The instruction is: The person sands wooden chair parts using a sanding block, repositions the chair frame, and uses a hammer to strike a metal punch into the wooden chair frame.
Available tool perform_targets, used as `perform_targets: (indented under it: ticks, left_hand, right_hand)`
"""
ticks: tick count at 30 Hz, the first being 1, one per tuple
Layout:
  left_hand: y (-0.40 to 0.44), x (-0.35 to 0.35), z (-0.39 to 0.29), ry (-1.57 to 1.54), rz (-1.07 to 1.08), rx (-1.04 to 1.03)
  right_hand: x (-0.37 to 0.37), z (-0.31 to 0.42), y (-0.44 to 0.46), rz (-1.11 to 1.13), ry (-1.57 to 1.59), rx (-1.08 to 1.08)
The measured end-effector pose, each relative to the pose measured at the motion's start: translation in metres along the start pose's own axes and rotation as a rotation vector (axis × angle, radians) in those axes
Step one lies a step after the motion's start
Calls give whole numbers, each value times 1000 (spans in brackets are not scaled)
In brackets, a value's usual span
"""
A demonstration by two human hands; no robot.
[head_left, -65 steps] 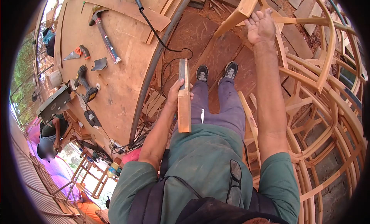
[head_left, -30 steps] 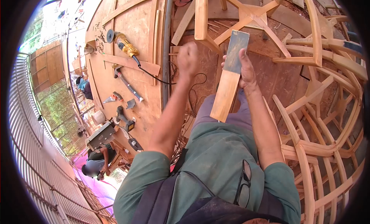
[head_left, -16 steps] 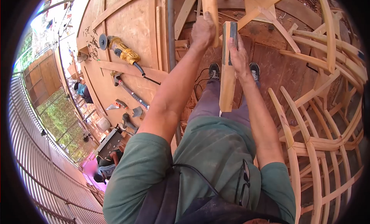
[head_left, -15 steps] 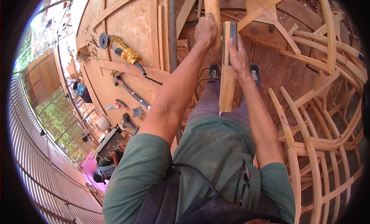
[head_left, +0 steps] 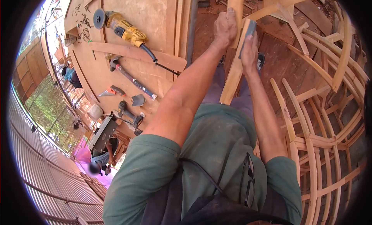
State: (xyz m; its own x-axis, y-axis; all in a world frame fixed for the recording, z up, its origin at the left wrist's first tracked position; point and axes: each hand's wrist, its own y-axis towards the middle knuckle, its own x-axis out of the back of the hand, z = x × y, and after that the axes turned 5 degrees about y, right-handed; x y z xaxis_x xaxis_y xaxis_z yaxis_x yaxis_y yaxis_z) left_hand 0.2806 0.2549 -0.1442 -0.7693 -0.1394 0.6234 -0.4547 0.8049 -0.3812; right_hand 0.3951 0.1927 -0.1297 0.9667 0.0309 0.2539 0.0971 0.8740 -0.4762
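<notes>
My left hand [head_left: 226, 28] is closed around a pale wooden piece [head_left: 237, 3] that runs up out of view at the top. Just right of it, my right hand [head_left: 250, 54] grips a straight wooden bar [head_left: 233, 78] near its upper end. A dark grey strip [head_left: 250, 28], which looks like sandpaper, covers part of that end under my thumb. The bar slants, its lower end pointing toward my shirt. Its upper part lies close beside the left piece; whether they touch I cannot tell.
Left, a plywood bench [head_left: 155, 16] carries a yellow angle grinder [head_left: 126, 29], a hammer [head_left: 131, 78], a trowel-like tool [head_left: 112, 91] and a cordless drill [head_left: 130, 114]. Curved wooden frames [head_left: 310, 139] crowd the right. Another person [head_left: 102, 159] bends at the lower left.
Both hands and their wooden pieces have shifted right in view. The right-hand bar has gone from nearly upright to a slant. The bench tools appear larger and shifted.
</notes>
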Motion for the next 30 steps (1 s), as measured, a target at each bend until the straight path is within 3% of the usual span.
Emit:
perform_targets:
  ticks: [1, 6, 10, 14, 18, 19, 23, 26, 27, 30]
  left_hand:
    - [0, 0, -1, 5, 2, 29]
    - [5, 4, -8, -28, 10, 14]
    - [-2, 8, -6, -22, 30, 36]
    - [-7, 5, -7, -2, 21, 50]
    - [-2, 9, -12, 3, 35, 69]
    - [-4, 8, -12, 1, 32, 74]
    - [0, 3, -8, 26, 21, 70]
    - [-1, 9, -12, -4, 42, 69]
    - [0, 8, -10, 0, 51, 73]
    - [-3, 7, -11, -24, 30, 79]
  right_hand:
    - [9, 34, -17, 43, 79, 8]
    - [3, 17, 1, -14, -146, 78]
    - [4, 2, 37, 103, -89, 115]
    - [6, 32, -26, 5, -102, 84]
    - [3, -3, 61, 139, -246, 7]
    - [5, 18, 57, 165, -238, -49]
    - [2, 30, -24, -40, -141, 98]
    - [0, 24, 2, -57, -218, 128]
    - [4, 24, 30, 69, -138, 89]
    - [3, 17, 51, 57, -226, -68]
